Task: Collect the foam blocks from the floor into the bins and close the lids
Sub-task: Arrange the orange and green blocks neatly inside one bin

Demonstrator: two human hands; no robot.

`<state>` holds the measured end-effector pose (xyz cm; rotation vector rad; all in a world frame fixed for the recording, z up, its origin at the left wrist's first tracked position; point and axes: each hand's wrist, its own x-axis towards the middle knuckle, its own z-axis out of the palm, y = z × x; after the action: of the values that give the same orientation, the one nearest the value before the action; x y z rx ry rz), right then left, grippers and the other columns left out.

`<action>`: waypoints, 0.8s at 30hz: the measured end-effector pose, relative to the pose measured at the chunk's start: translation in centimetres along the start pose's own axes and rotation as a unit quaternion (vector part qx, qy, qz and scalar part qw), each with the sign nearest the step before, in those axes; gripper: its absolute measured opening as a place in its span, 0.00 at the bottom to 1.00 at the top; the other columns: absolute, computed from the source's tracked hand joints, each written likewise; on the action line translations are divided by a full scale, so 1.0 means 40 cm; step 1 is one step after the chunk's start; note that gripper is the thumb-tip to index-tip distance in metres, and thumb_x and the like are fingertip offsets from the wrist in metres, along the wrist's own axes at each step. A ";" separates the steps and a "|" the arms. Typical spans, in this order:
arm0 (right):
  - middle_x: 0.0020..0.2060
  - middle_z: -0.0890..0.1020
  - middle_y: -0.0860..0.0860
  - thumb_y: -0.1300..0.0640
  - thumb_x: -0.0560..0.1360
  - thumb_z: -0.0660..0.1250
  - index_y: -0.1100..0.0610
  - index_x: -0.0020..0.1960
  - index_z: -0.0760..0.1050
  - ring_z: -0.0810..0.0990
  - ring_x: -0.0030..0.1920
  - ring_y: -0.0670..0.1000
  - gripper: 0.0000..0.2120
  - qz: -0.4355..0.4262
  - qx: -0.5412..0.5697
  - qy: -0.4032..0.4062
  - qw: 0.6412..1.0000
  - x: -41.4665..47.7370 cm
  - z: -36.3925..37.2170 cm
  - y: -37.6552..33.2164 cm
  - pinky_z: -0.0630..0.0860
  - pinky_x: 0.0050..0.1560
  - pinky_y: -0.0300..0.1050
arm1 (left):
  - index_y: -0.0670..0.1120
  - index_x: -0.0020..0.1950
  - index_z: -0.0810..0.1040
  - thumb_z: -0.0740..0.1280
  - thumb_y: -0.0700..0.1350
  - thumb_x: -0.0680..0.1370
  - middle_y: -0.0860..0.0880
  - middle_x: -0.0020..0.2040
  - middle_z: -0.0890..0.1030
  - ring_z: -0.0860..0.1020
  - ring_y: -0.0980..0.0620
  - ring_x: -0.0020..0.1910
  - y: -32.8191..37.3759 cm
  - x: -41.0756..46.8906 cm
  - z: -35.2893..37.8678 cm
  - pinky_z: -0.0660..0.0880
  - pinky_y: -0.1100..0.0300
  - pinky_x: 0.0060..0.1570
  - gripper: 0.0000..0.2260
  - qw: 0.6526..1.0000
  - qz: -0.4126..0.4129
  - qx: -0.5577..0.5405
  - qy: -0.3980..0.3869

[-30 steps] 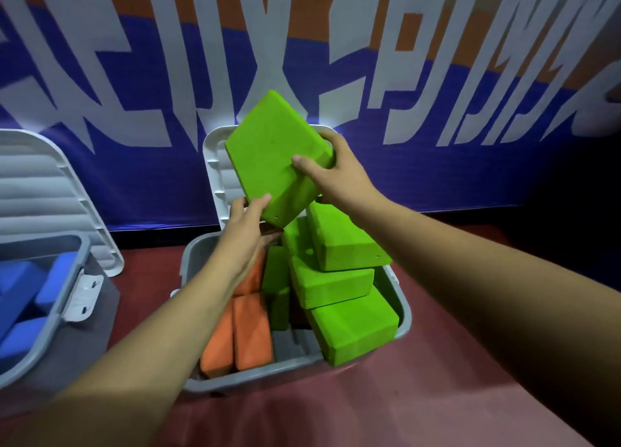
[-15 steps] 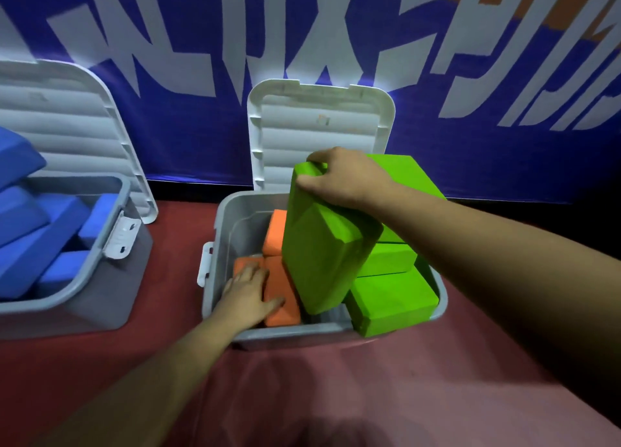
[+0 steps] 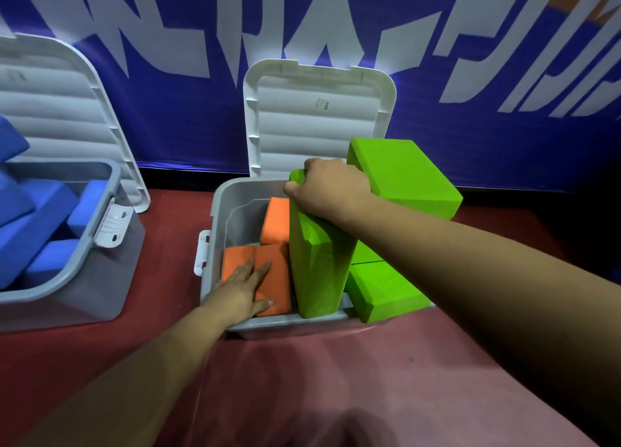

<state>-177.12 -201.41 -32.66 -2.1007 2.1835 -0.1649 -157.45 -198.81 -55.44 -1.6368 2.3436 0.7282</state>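
Compared with a second ago, when it was held aloft and tilted by both hands above the bin, the held green foam block [image 3: 319, 265] has been brought down into the grey plastic bin [image 3: 218, 218] and is now stood on end, its long axis near vertical with a slight lean and its lower end down inside the bin by the near wall. Its top end is gripped by the right hand [image 3: 331, 186], the fingers curled over the far edge. The left hand [image 3: 247, 287] has been taken off the block and is laid flat, fingers straight, on the orange foam blocks [image 3: 272, 272] packed in the bin's left half. The blocks are matte, fine-grained rectangular slabs with softened edges. To the right of the held block, two more green blocks are seen: an upper green block [image 3: 406, 174] lying above the rim and a lower green block [image 3: 383, 295] overhanging the near right corner. The ribbed white lid [image 3: 316, 117] is stood open against the blue banner [image 3: 201, 127]. To the left, a second grey bin [image 3: 67, 278] filled with blue foam blocks [image 3: 30, 224] is set on the red floor [image 3: 336, 379], its own ribbed lid [image 3: 57, 93] also raised.
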 end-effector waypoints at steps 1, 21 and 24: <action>0.59 0.79 0.58 0.40 0.76 0.60 0.55 0.62 0.75 0.77 0.59 0.61 0.23 0.000 0.001 -0.001 1.000 0.004 0.003 -0.002 0.66 0.46 0.49 | 0.61 0.79 0.40 0.62 0.66 0.77 0.48 0.81 0.40 0.45 0.48 0.80 0.001 -0.002 0.003 0.56 0.42 0.75 0.40 1.000 0.002 0.000 0.003; 0.60 0.78 0.58 0.41 0.77 0.61 0.57 0.62 0.74 0.77 0.59 0.61 0.23 -0.017 -0.013 -0.034 0.999 0.050 0.040 -0.019 0.67 0.46 0.47 | 0.58 0.80 0.44 0.65 0.60 0.78 0.48 0.81 0.42 0.47 0.46 0.80 0.005 0.014 0.007 0.58 0.37 0.73 0.38 0.999 0.005 -0.041 0.006; 0.61 0.78 0.58 0.41 0.77 0.62 0.57 0.63 0.74 0.77 0.61 0.61 0.23 -0.014 -0.011 -0.040 0.999 0.063 0.036 -0.023 0.67 0.48 0.48 | 0.58 0.80 0.46 0.66 0.59 0.78 0.48 0.81 0.42 0.47 0.46 0.80 -0.002 0.020 0.007 0.58 0.36 0.72 0.38 0.999 0.005 -0.050 0.008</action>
<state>-176.08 -203.99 -33.93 -2.1123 2.1207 -0.0587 -157.70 -199.34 -56.03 -1.6772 2.3640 0.8517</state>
